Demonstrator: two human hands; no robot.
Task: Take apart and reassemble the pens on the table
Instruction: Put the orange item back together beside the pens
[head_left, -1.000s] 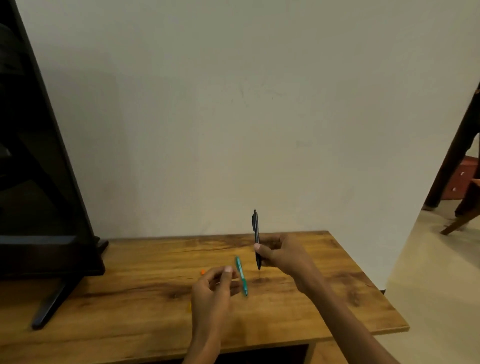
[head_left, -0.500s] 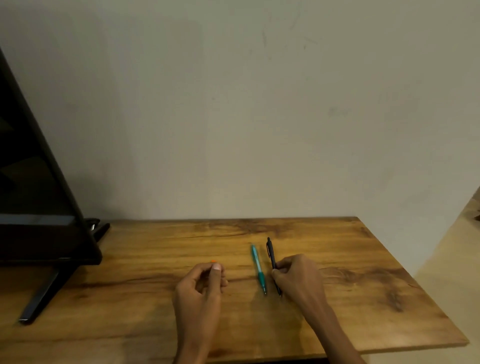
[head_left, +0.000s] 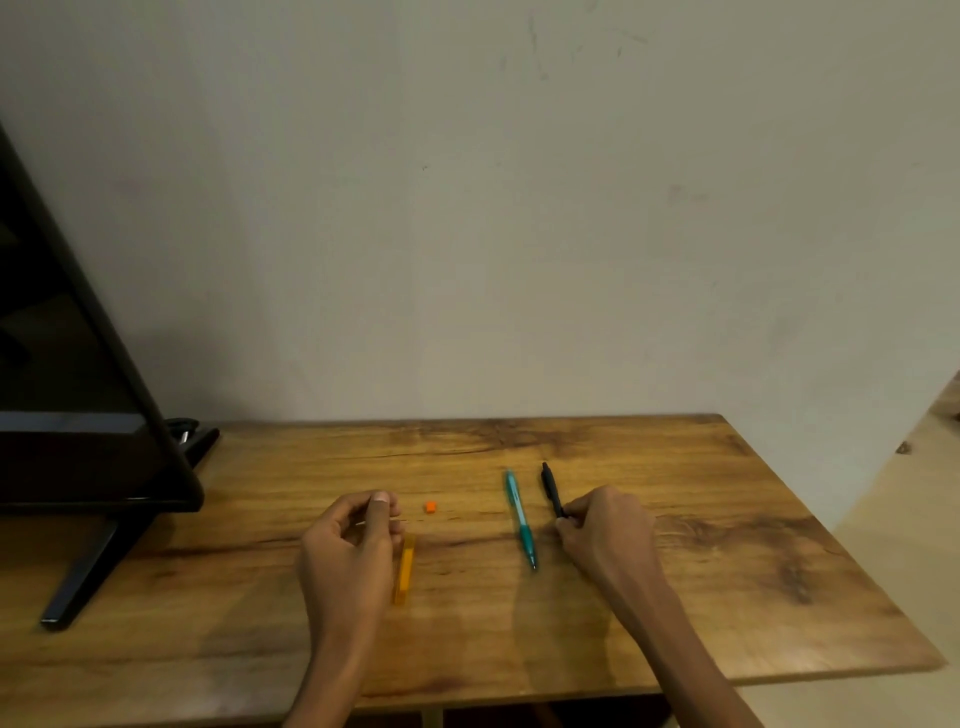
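Right hand (head_left: 605, 535) pinched the black pen (head_left: 552, 489) flat on the table (head_left: 727, 571) beside the teal pen (head_left: 520, 518) — likely parking it — while left hand (head_left: 353, 545) pinched a thin refill above the orange barrel (head_left: 404, 570).

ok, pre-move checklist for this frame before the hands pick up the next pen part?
1. Teal plastic pen lying flat on the wooden table, untouched: ok.
2. Slim black pen down on the table, right hand fingers at its near end: ok; whether they grip it, cannot tell.
3. Orange translucent pen barrel lying by the left hand, in reach: ok.
4. Small orange cap piece lying apart from the barrel: ok.
5. Thin refill pinched in the left hand: cannot tell, too faint.
6. All orange pen parts accounted for: cannot tell.
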